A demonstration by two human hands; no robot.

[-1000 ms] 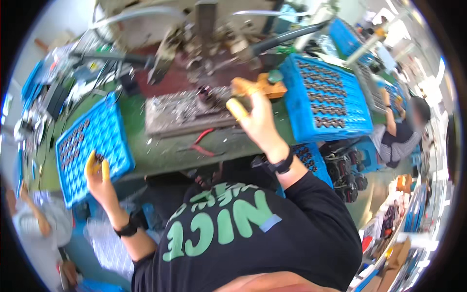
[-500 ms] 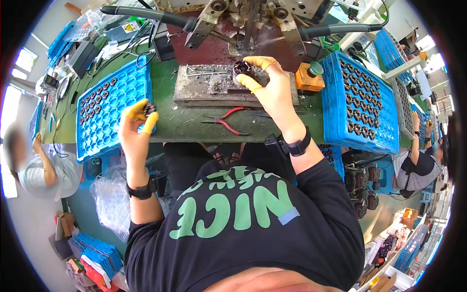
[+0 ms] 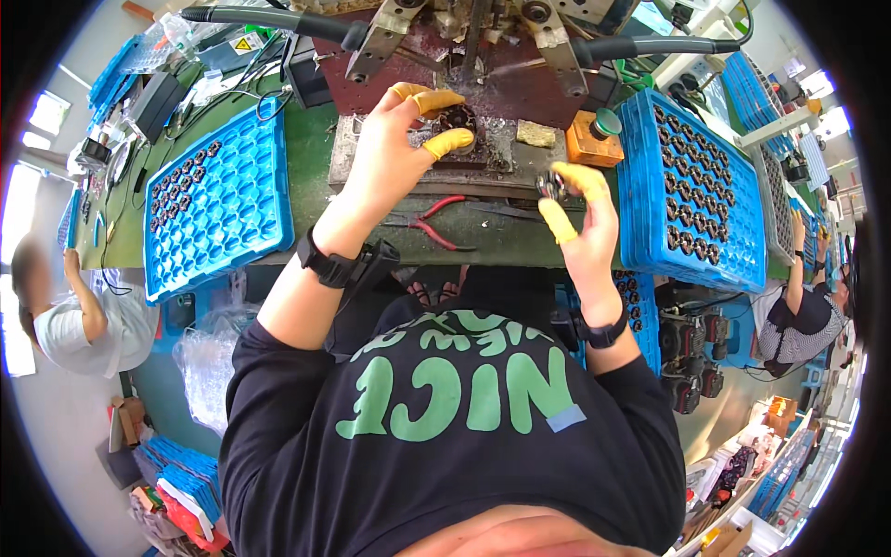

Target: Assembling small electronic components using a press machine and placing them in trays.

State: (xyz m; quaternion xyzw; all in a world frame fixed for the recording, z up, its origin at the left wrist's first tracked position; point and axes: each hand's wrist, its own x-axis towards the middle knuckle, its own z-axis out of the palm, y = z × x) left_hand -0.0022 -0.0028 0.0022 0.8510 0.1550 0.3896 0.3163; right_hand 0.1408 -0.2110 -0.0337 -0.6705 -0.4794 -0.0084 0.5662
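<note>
My left hand (image 3: 394, 139), with yellow covers on thumb and fingers, is closed around a small round dark part like a wound motor stator (image 3: 457, 119). It holds this part at the metal block (image 3: 510, 176) under the machine (image 3: 469, 56). To the right, my right hand (image 3: 587, 215), also in yellow finger covers, pinches a second dark stator (image 3: 550, 184) in front of the block's right end. Red-handled pliers (image 3: 434, 227) lie on the green bench below the block, between my two arms.
A blue tray (image 3: 251, 237) partly filled with stators lies at the left. Stacked blue trays (image 3: 640, 251) with rows of stators stand at the right, beside an orange box (image 3: 592, 148) with a green-topped round container. Two people sit at far left and far right.
My left hand has moved from beside the left tray to the machine block, holding a stator. My right hand has drawn back from the block toward the right, a stator in its fingers.
</note>
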